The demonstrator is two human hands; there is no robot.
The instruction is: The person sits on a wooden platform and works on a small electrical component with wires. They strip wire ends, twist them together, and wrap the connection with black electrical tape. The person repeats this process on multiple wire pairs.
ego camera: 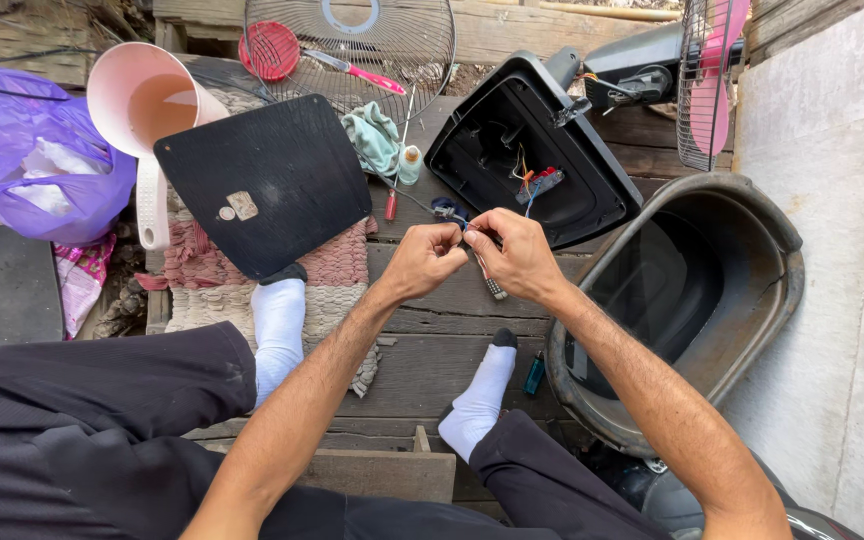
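Makeshift outdoor repair spot at a home
Weathered wooden plank floor [452,330] carries an opened black plastic fan base [512,150], round wire fan guard [372,40], red-handled screwdriver [390,205] and woven rag mat [337,275].

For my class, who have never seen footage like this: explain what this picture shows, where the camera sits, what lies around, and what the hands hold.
One camera, worn on a person's head, looks down at their own two bare hands. The left hand and right hand together pinch thin coloured wires. The person sits on a wooden plank floor in white socks. Around lie an open black plastic fan base with wiring inside, a flat black cover panel, a round wire fan guard, a pink plastic jug and a dark oval tub.
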